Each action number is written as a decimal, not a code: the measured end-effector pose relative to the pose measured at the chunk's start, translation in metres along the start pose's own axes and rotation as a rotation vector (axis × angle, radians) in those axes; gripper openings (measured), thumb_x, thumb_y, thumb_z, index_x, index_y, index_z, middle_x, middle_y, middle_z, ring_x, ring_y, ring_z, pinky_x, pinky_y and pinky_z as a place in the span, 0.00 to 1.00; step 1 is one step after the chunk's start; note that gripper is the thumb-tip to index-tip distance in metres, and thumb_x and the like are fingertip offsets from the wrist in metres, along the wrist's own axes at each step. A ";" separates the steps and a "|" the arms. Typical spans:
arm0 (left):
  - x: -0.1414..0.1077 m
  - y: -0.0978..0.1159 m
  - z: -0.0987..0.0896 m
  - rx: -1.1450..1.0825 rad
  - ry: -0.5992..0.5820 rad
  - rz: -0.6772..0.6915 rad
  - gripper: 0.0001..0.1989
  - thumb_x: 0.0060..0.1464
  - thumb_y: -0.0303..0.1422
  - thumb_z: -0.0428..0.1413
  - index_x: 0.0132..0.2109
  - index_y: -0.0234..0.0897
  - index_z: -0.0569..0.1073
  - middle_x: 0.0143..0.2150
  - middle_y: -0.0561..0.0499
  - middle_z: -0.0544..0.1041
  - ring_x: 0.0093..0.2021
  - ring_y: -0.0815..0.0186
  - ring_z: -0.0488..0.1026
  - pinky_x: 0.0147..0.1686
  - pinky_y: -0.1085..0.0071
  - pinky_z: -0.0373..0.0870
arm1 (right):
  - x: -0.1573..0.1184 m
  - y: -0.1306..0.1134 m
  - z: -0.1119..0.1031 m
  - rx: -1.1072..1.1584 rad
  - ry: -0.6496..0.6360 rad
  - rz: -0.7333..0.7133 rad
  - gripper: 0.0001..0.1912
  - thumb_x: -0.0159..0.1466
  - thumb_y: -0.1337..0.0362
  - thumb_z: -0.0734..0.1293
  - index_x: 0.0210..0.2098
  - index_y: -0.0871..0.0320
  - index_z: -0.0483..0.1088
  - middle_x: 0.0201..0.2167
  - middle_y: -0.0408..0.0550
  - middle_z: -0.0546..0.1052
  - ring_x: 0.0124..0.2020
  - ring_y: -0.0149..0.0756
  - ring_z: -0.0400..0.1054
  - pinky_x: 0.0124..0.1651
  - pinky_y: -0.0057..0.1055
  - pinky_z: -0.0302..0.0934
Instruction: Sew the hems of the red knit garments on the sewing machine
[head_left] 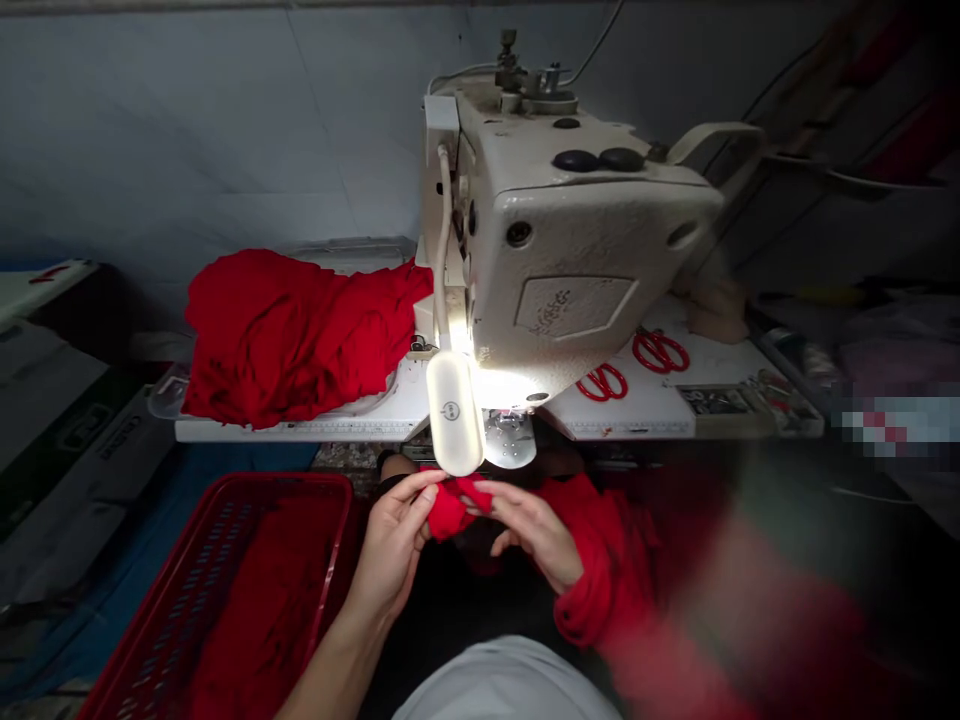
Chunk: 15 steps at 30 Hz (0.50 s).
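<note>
A small piece of red fabric (448,512) is stretched between my two hands, just in front of the sewing machine (592,250). My left hand (397,535) pinches its left edge between thumb and fingers. At its right end, the fingers of my right hand (529,530) are closed on the same fabric, with the fingertips partly hidden. More red cloth (607,560) hangs around my right wrist and forearm. Directly above the fabric, a lit lamp (456,415) covers part of the needle area. Beside the lamp shows a shiny metal plate (510,440).
A heap of red cloth (292,335) lies in a clear tray left of the machine. Below it stands a red plastic basket (341,500) with red fabric inside. Red-handled scissors (660,350) and a small compartment of metal parts (716,400) are on the right of the table.
</note>
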<state>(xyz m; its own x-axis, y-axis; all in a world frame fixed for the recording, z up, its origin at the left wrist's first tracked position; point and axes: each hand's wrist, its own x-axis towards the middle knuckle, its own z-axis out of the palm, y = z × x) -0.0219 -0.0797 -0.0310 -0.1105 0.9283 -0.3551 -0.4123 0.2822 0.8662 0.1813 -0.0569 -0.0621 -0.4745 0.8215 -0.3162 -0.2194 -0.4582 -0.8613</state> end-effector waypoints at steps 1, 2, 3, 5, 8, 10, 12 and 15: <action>0.001 -0.002 0.007 0.028 -0.022 0.013 0.18 0.55 0.39 0.68 0.50 0.35 0.81 0.38 0.47 0.83 0.35 0.66 0.79 0.37 0.73 0.76 | 0.000 0.003 0.004 -0.088 -0.079 -0.008 0.28 0.63 0.45 0.72 0.57 0.55 0.73 0.44 0.53 0.82 0.43 0.41 0.76 0.32 0.27 0.68; 0.003 -0.004 0.012 0.066 -0.033 0.045 0.18 0.55 0.39 0.67 0.50 0.36 0.81 0.39 0.47 0.82 0.34 0.67 0.78 0.37 0.73 0.75 | -0.001 0.007 0.007 -0.207 -0.147 -0.009 0.27 0.62 0.46 0.74 0.54 0.56 0.76 0.41 0.51 0.82 0.39 0.39 0.75 0.31 0.26 0.67; 0.005 -0.004 0.015 0.115 -0.035 0.094 0.17 0.56 0.39 0.67 0.50 0.36 0.81 0.40 0.47 0.82 0.35 0.67 0.78 0.39 0.73 0.75 | -0.002 0.008 0.009 -0.342 -0.188 -0.007 0.25 0.60 0.47 0.76 0.49 0.57 0.79 0.36 0.48 0.81 0.34 0.36 0.73 0.29 0.25 0.64; 0.013 -0.004 0.015 0.251 -0.027 0.212 0.16 0.58 0.40 0.65 0.50 0.37 0.81 0.45 0.46 0.80 0.40 0.65 0.78 0.43 0.71 0.75 | -0.004 0.006 0.004 -0.576 -0.174 -0.004 0.18 0.58 0.50 0.78 0.38 0.59 0.81 0.29 0.45 0.79 0.27 0.32 0.70 0.26 0.24 0.60; 0.025 -0.002 0.005 0.561 -0.165 0.278 0.13 0.59 0.42 0.64 0.45 0.37 0.82 0.47 0.46 0.77 0.45 0.62 0.77 0.44 0.70 0.73 | -0.007 -0.011 -0.013 -0.700 -0.009 -0.048 0.14 0.60 0.55 0.75 0.39 0.58 0.81 0.31 0.44 0.78 0.23 0.30 0.70 0.24 0.25 0.60; 0.029 0.000 -0.002 0.796 -0.368 0.255 0.14 0.56 0.43 0.67 0.35 0.35 0.80 0.41 0.47 0.76 0.41 0.62 0.75 0.41 0.70 0.71 | -0.009 -0.028 -0.024 -0.782 0.065 -0.101 0.12 0.62 0.58 0.74 0.41 0.57 0.81 0.33 0.45 0.79 0.23 0.31 0.71 0.26 0.27 0.61; 0.028 0.002 -0.003 0.929 -0.555 0.248 0.18 0.54 0.43 0.68 0.28 0.34 0.75 0.37 0.49 0.75 0.39 0.63 0.73 0.39 0.71 0.68 | -0.012 -0.043 -0.030 -0.907 0.055 -0.169 0.09 0.61 0.59 0.74 0.37 0.56 0.83 0.31 0.46 0.80 0.27 0.33 0.73 0.30 0.28 0.62; 0.023 0.004 0.005 0.894 -0.767 0.201 0.20 0.60 0.43 0.64 0.27 0.34 0.72 0.39 0.49 0.75 0.38 0.66 0.72 0.38 0.73 0.65 | -0.016 -0.054 -0.032 -0.992 -0.079 -0.161 0.08 0.62 0.58 0.74 0.33 0.56 0.84 0.26 0.45 0.80 0.27 0.34 0.72 0.31 0.28 0.59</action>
<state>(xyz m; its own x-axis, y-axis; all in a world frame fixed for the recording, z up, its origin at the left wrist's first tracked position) -0.0212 -0.0561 -0.0338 0.5930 0.7919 -0.1459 0.3593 -0.0981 0.9280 0.2284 -0.0346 -0.0232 -0.5646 0.8075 -0.1710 0.5060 0.1749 -0.8446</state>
